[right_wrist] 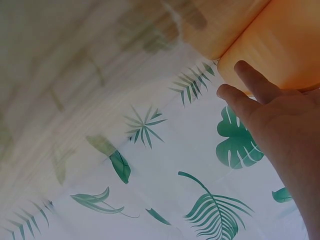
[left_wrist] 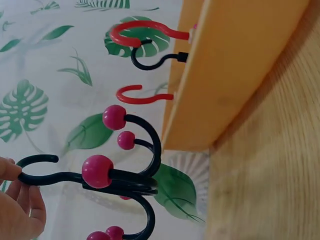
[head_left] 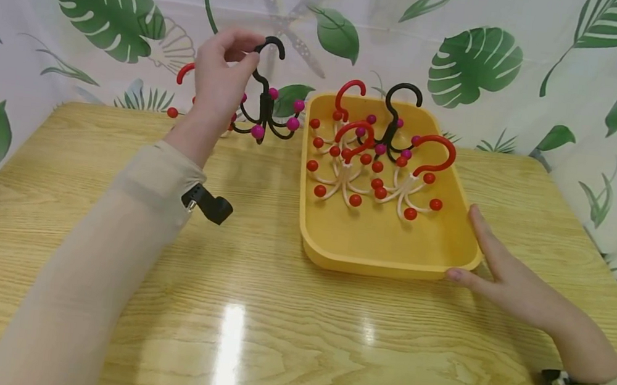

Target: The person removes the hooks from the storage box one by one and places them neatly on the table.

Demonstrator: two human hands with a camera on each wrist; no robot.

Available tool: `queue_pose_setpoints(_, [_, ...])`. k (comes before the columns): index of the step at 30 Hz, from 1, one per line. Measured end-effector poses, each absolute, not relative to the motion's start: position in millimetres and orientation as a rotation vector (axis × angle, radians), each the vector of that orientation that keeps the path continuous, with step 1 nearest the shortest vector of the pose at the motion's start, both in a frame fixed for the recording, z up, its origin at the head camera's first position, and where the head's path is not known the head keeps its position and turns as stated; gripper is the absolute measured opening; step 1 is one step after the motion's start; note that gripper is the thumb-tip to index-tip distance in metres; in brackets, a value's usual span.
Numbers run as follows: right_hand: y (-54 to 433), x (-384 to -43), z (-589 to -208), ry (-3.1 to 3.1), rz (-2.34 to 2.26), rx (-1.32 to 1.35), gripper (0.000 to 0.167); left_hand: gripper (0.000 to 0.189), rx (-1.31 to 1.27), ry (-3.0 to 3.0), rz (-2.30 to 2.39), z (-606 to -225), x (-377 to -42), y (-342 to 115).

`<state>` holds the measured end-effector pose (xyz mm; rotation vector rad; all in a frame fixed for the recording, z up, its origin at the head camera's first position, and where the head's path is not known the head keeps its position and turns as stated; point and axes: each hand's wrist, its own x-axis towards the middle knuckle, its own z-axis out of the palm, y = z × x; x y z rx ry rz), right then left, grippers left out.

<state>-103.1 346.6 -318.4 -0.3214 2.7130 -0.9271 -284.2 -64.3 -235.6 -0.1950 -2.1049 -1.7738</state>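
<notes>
My left hand (head_left: pixel 221 85) pinches the hook of a black claw-shaped hanger (head_left: pixel 265 111) with pink balls on its curved arms, held up left of the yellow tray (head_left: pixel 385 265). In the left wrist view, fingertips (left_wrist: pixel 30 200) grip the hook's bend. My right hand (head_left: pixel 516 290) rests against the tray's near right corner, its fingers straight along the side and the thumb at the front rim. Inside the tray stand a black hanger (head_left: pixel 391 129) with pink balls and several white hangers (head_left: pixel 346 174) with red hooks and red balls.
Behind my left hand, another red hook (head_left: pixel 185 71) with a red ball (head_left: pixel 172 112) is mostly hidden. The wooden table (head_left: pixel 300 334) reaches back to a leaf-patterned cloth (head_left: pixel 391 33).
</notes>
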Motion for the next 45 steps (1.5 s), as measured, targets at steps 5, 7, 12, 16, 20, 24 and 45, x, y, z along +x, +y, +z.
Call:
queue_pose_setpoints(5, [346.3,-103.7,-318.5,2.716,-0.908,-0.313,0.1,0.018,-0.108,-2.117,-1.753,-249.3,-292.0,-66.8])
queue_pose_setpoints(7, [346.1,-104.3,-318.0,2.716,-0.898,-0.312,0.1,0.018,-0.076,-2.12,-1.762,-254.7,-294.8,-66.2])
queue_pose_setpoints(12, [345.7,-105.8,-317.2,2.718,-0.88,-0.314,0.1,0.018,-0.039,-2.121,-1.773,-267.1,-299.9,-64.2])
queue_pose_setpoints(16, [345.8,-105.9,-317.5,2.726,-0.875,-0.314,0.101,0.017,-0.03,-2.105,-1.787,-275.8,-304.1,-63.2])
queue_pose_setpoints(20, [345.9,-105.8,-318.1,2.725,-0.89,-0.322,0.1,0.017,-0.036,-2.114,-1.752,-283.7,-309.6,-61.8])
queue_pose_setpoints(24, [345.8,-105.6,-318.5,2.72,-0.901,-0.34,0.099,0.017,-0.048,-2.137,-1.714,-291.2,-315.1,-59.4])
queue_pose_setpoints(45, [348.0,-103.5,-320.2,2.722,-0.891,-0.301,0.1,0.013,-0.158,-2.107,-1.713,-313.1,-326.2,-43.8])
